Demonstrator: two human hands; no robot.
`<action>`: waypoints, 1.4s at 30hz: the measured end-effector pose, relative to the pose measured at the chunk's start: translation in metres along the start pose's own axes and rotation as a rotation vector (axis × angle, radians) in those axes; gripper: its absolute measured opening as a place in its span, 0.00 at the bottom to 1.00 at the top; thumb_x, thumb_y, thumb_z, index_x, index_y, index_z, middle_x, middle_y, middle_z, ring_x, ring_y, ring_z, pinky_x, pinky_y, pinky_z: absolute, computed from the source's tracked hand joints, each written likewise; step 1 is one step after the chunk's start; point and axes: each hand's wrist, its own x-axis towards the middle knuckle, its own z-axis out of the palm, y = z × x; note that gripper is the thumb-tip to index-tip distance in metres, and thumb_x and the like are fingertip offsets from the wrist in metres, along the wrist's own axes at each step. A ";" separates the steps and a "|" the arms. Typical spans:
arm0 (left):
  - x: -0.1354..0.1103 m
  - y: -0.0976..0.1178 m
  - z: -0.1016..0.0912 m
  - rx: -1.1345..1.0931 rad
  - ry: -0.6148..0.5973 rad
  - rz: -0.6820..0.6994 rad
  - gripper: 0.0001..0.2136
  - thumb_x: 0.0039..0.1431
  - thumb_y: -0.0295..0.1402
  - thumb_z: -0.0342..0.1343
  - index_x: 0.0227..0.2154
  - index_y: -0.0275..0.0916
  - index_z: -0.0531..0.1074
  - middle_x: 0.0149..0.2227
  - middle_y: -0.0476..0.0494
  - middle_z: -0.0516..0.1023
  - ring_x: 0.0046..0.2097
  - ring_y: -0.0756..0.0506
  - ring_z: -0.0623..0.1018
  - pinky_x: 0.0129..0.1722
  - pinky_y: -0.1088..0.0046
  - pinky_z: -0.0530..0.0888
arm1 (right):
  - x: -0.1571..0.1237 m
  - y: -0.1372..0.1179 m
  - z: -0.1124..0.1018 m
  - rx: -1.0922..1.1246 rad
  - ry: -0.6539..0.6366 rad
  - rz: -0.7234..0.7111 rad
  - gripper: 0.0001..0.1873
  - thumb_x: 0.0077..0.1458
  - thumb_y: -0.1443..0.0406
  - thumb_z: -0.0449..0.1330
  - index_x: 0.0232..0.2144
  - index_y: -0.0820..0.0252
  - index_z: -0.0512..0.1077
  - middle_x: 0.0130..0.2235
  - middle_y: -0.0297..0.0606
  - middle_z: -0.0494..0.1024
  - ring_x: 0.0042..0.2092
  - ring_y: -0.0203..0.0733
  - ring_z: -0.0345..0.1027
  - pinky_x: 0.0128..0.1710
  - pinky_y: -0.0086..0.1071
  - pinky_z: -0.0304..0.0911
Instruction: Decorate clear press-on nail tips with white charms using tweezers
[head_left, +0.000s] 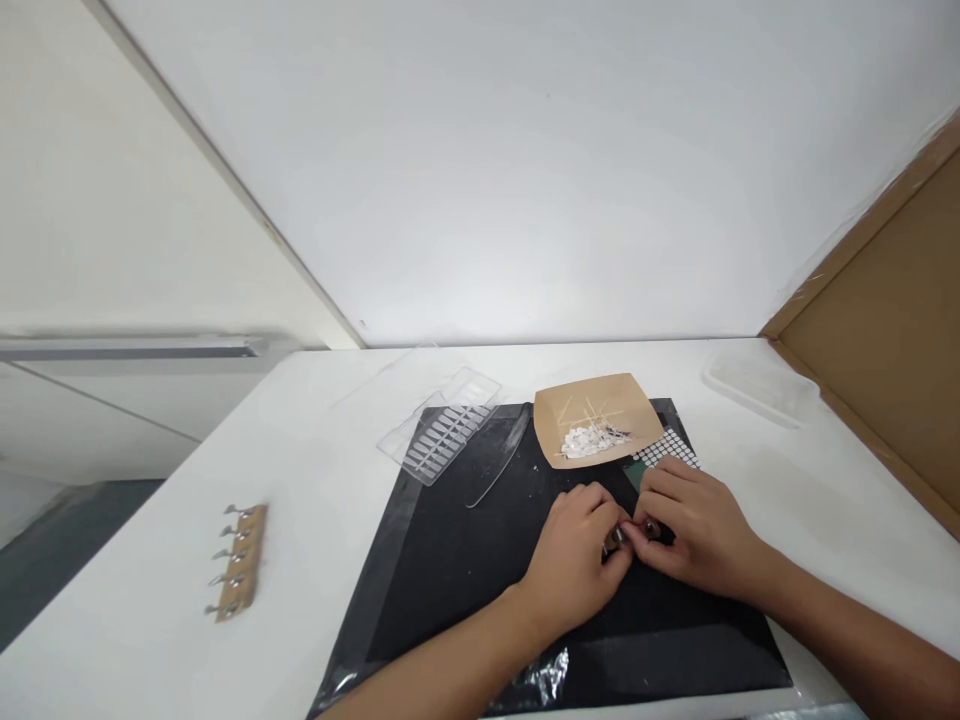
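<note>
My left hand (577,545) and my right hand (694,525) meet fingertip to fingertip above the black mat (465,560). Both are closed in a pinch. A small shiny metal piece (619,537) shows between my left thumb and fingers, its kind mostly hidden. Under the curled fingers of my right hand a small brownish, glossy piece (651,527) peeks out; I cannot tell whether the two are joined. Just beyond my right hand lies a sheet of white dots (667,450), partly covered by the brown paper tray (551,425) and my fingers.
White scraps (592,440) and thin sticks lie in the tray. A nail file (499,460) and a clear case of nail tips (442,440) rest left of it. Further left stands a brown strip with several metal clips (240,565). A clear plastic lid (761,385) lies back right.
</note>
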 end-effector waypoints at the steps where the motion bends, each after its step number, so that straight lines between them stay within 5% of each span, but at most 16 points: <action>1: 0.000 -0.001 0.000 0.008 0.004 0.010 0.05 0.59 0.24 0.62 0.36 0.40 0.75 0.40 0.45 0.77 0.43 0.42 0.75 0.43 0.62 0.69 | 0.000 0.001 -0.001 0.015 0.012 -0.001 0.09 0.64 0.65 0.64 0.31 0.56 0.70 0.31 0.34 0.74 0.37 0.43 0.64 0.37 0.36 0.57; 6: -0.001 -0.002 -0.003 0.008 0.035 0.073 0.03 0.63 0.29 0.63 0.37 0.40 0.74 0.41 0.43 0.77 0.42 0.42 0.75 0.43 0.62 0.72 | 0.002 0.012 -0.002 0.040 0.112 0.033 0.10 0.66 0.66 0.62 0.30 0.56 0.69 0.29 0.34 0.72 0.36 0.42 0.63 0.37 0.36 0.59; 11: -0.001 0.001 -0.010 -0.015 0.105 0.124 0.19 0.60 0.33 0.67 0.53 0.40 0.72 0.44 0.41 0.77 0.46 0.39 0.76 0.45 0.61 0.76 | 0.003 0.027 -0.001 0.061 0.157 0.068 0.11 0.66 0.66 0.62 0.30 0.55 0.69 0.28 0.33 0.72 0.35 0.42 0.64 0.37 0.36 0.60; 16: 0.003 -0.001 -0.020 -0.023 0.287 0.221 0.04 0.67 0.33 0.61 0.39 0.39 0.74 0.37 0.42 0.77 0.42 0.42 0.76 0.42 0.64 0.75 | 0.002 0.040 0.002 0.036 0.185 0.119 0.11 0.67 0.64 0.61 0.30 0.54 0.69 0.29 0.34 0.73 0.36 0.44 0.66 0.38 0.37 0.62; 19: 0.005 -0.006 -0.026 -0.015 0.354 0.252 0.09 0.73 0.30 0.53 0.34 0.40 0.72 0.32 0.44 0.76 0.38 0.44 0.75 0.40 0.64 0.73 | 0.001 0.052 0.001 -0.022 0.194 0.192 0.14 0.69 0.61 0.60 0.29 0.54 0.68 0.29 0.34 0.73 0.36 0.44 0.67 0.39 0.37 0.62; 30: 0.010 -0.027 -0.027 -0.136 0.444 0.022 0.14 0.78 0.32 0.39 0.55 0.41 0.67 0.31 0.50 0.77 0.34 0.45 0.77 0.43 0.64 0.73 | -0.011 0.121 -0.008 -0.154 0.195 0.511 0.19 0.72 0.52 0.53 0.33 0.53 0.74 0.35 0.38 0.80 0.41 0.48 0.72 0.39 0.39 0.64; 42: 0.011 -0.034 -0.024 -0.156 0.386 0.061 0.14 0.66 0.23 0.46 0.53 0.41 0.59 0.34 0.51 0.75 0.33 0.47 0.77 0.38 0.68 0.71 | -0.023 0.158 -0.030 -0.270 0.213 0.641 0.18 0.71 0.57 0.49 0.38 0.55 0.76 0.42 0.44 0.82 0.47 0.55 0.72 0.42 0.43 0.63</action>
